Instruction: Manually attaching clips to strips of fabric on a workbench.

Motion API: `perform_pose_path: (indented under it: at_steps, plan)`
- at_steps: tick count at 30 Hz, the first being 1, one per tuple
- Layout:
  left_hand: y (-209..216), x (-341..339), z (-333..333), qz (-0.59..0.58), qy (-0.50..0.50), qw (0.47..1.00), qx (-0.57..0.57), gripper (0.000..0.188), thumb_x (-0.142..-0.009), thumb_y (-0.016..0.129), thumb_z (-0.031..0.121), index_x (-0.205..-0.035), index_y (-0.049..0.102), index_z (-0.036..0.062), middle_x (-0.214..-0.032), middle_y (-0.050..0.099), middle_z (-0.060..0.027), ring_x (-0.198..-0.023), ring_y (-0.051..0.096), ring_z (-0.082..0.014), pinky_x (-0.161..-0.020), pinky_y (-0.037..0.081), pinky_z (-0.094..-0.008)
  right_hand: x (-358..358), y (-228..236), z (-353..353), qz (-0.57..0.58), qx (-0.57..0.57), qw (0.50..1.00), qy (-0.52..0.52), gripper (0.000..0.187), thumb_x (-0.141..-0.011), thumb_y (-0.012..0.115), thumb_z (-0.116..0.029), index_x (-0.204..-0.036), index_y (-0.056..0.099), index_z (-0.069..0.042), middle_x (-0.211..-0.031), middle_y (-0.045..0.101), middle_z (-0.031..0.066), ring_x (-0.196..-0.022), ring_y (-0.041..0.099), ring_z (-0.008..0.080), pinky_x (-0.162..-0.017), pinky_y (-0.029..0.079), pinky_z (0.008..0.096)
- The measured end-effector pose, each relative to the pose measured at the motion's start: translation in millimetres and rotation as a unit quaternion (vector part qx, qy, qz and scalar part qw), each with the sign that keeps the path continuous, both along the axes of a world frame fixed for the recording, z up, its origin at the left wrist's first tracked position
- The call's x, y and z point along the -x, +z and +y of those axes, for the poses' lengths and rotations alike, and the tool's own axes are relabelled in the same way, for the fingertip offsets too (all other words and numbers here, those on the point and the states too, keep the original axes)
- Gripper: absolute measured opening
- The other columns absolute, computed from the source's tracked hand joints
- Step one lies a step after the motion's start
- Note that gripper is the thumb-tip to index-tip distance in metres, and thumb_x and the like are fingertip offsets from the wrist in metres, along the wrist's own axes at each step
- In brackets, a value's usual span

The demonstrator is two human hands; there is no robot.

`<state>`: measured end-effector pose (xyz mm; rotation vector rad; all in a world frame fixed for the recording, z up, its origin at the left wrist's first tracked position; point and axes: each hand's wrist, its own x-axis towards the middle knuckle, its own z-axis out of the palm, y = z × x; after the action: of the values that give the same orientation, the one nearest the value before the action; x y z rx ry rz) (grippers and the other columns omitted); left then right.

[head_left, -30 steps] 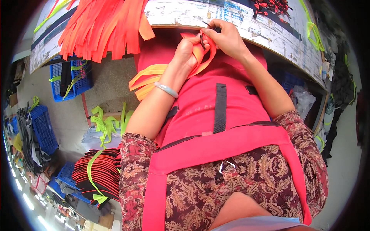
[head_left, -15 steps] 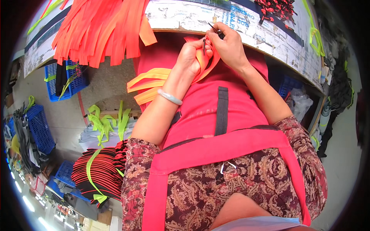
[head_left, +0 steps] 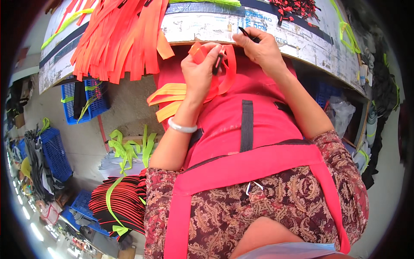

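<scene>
My left hand, a pale bangle on its wrist, is closed on orange fabric strips in front of the table edge. A small black piece shows at its fingertips, against the strips. One strip loops to the right of the fingers; several loose ends hang out to the left of the wrist. Over the table edge, my right hand is closed around a small black tool with a narrow tip. Its kind is mostly hidden by the fingers. The two hands are apart.
A thick bunch of orange-red strips drapes over the front of the white table. Small red-and-black pieces lie at its back. To the left are a blue crate and a tied stack of black-and-red pieces.
My hands have drawn apart: the right has shifted right with the black tool, the left slightly left. The black piece at my left fingertips now shows more plainly.
</scene>
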<state>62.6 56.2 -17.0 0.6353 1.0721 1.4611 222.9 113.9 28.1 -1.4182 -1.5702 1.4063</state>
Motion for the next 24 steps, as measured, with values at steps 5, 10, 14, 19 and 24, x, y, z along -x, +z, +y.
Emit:
perform_pose_path:
  at_steps: [5,10,14,19,24]
  plan:
    - [21,7,-13,0.055,0.016,0.995,-0.085,0.009,-0.088,0.065,0.005,-0.094,0.067,-0.0017,-0.081,0.066,-0.0009,-0.073,0.059,-0.0056,-0.065,0.046,-0.0183,9,10,-30,0.080,-0.069,0.991,0.080,0.021,-0.085,0.071,-0.020,-0.089,0.067,0.000,-0.077,0.061,-0.0023,-0.074,0.051,0.0027,-0.064,0.043,0.0194]
    - [32,15,-23,0.077,-0.001,0.995,-0.069,0.008,-0.088,0.064,0.004,-0.094,0.066,-0.0019,-0.082,0.064,-0.0001,-0.071,0.057,-0.0048,-0.062,0.044,-0.0183,13,13,-34,0.095,-0.065,0.988,0.107,0.020,-0.085,0.070,-0.019,-0.092,0.065,0.000,-0.080,0.061,-0.0020,-0.076,0.052,0.0037,-0.068,0.043,0.0203]
    - [36,20,-27,0.131,-0.021,0.986,-0.096,0.007,-0.088,0.064,0.003,-0.093,0.066,-0.0014,-0.081,0.063,0.0007,-0.068,0.055,-0.0045,-0.061,0.043,-0.0182,17,14,-40,0.091,-0.116,0.984,0.101,0.022,-0.085,0.070,-0.020,-0.090,0.065,0.000,-0.079,0.063,0.0040,-0.077,0.057,0.0090,-0.071,0.046,0.0236]
    - [37,24,-28,0.128,-0.036,0.981,-0.139,0.004,-0.087,0.064,0.001,-0.089,0.063,-0.0018,-0.084,0.060,-0.0015,-0.072,0.054,-0.0072,-0.063,0.044,-0.0200,18,24,-45,0.056,-0.178,0.973,0.137,0.020,-0.085,0.069,-0.017,-0.092,0.064,0.001,-0.080,0.063,0.0070,-0.078,0.058,0.0116,-0.073,0.047,0.0253]
    - [40,20,-32,0.082,-0.038,0.987,-0.133,0.002,-0.087,0.062,-0.001,-0.086,0.060,-0.0014,-0.085,0.057,-0.0019,-0.073,0.053,-0.0081,-0.064,0.043,-0.0205,21,30,-47,0.032,-0.174,0.974,0.138,0.017,-0.084,0.069,-0.014,-0.091,0.062,0.001,-0.078,0.061,0.0074,-0.072,0.057,0.0126,-0.065,0.047,0.0258]
